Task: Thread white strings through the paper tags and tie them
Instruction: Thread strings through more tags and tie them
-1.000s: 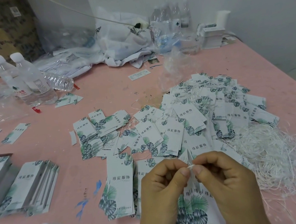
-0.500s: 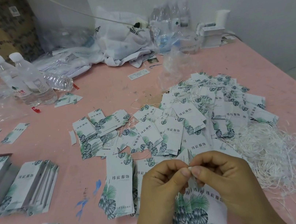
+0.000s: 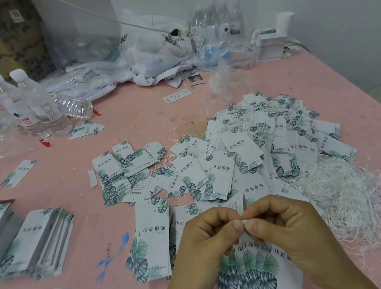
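My left hand (image 3: pixel 206 241) and my right hand (image 3: pixel 288 226) meet at the bottom centre, thumbs and forefingers pinching a short piece of white string (image 3: pixel 243 222) between them. A fan of several leaf-printed paper tags (image 3: pixel 251 274) hangs below the hands, partly hidden by them. Loose white strings (image 3: pixel 350 197) lie in a tangled heap to the right. A large pile of strung tags (image 3: pixel 270 137) covers the table behind the hands.
Stacks of unstrung tags (image 3: pixel 38 241) sit at the left, with a tall tag stack (image 3: pixel 149 239) beside my left hand. Two water bottles (image 3: pixel 30 106) stand at the back left. Crumpled plastic bags (image 3: pixel 158 50) and boxes line the far edge of the pink table (image 3: pixel 129 109).
Both hands have drifted slightly down and toward me, still pinching the string; the fan of tags under them has shifted a little.
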